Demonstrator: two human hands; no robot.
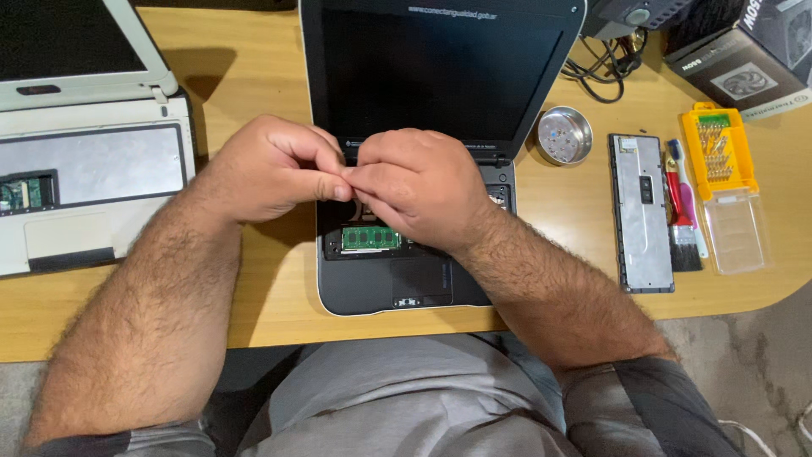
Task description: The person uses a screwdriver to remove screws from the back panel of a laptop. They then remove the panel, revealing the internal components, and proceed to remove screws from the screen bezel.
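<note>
Both hands are held together above the dark laptop (406,254), whose keyboard has been taken off so that the inner bay is exposed. The left hand (271,169) is curled, thumb and forefinger pinched toward the fingertips of the right hand (419,190); the two touch at the pinch. Whatever is gripped there is hidden by the fingers (too small to be made out), so it cannot be told whether either hand is clamped on a part.

The green memory module (370,238) is seated in its slot just below the hands, partly shaded by the right palm.

Risks, as judged: a small part pinched between fingertips could be dropped into the open bay and lost among the components, the hands being directly over it. The exposed module could be knocked by the right wrist if it is lowered. The round metal dish (564,134) lies well apart from the pinch, so any transfer would be made across open board.

Surface: a light wooden desk (271,313) with a rounded front edge. A second, pale laptop (85,161) is placed at the left, also opened up. At the right are laid the removed keyboard (640,211), a brush (683,228) and a yellow bit case (719,152); cardboard boxes (744,51) and cables are seen at the far corner. A grey floor is glimpsed beyond the desk.
</note>
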